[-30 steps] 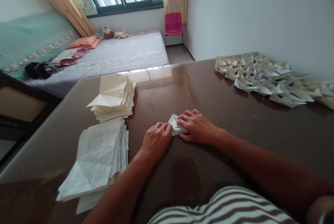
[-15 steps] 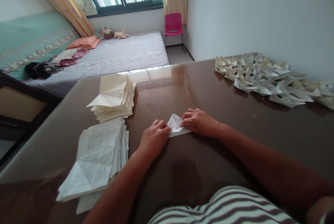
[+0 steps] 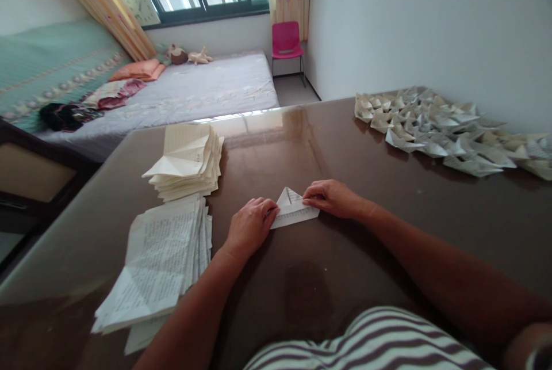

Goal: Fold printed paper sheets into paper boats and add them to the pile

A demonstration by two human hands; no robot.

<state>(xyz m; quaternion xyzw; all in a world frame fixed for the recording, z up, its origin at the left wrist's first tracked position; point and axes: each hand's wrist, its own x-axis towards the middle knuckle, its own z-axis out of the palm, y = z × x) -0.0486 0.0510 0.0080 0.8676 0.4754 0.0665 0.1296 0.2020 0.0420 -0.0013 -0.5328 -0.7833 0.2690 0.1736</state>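
Observation:
A partly folded sheet of paper [image 3: 293, 214] lies on the brown table in front of me, its pointed top away from me and a printed strip along its near edge. My left hand [image 3: 252, 220] pinches its left end, fingers curled. At its right end my right hand [image 3: 330, 197] grips the paper between thumb and fingers. To the left are a stack of printed white sheets [image 3: 159, 260] with fold creases and, behind it, a stack of cream sheets [image 3: 187, 160]. Many folded paper boats [image 3: 431, 125] cluster at the far right.
The glossy brown table [image 3: 267, 151] reaches to a bed [image 3: 224, 82] beyond its far edge. A pink chair [image 3: 286, 42] stands in the corner by the window. On the right rises a white wall [image 3: 422, 25]. A dark wooden panel [image 3: 38, 174] is at the left.
The near edge of the paper now shows a printed strip folded up across its base. Both hands have shifted slightly apart toward the paper's ends.

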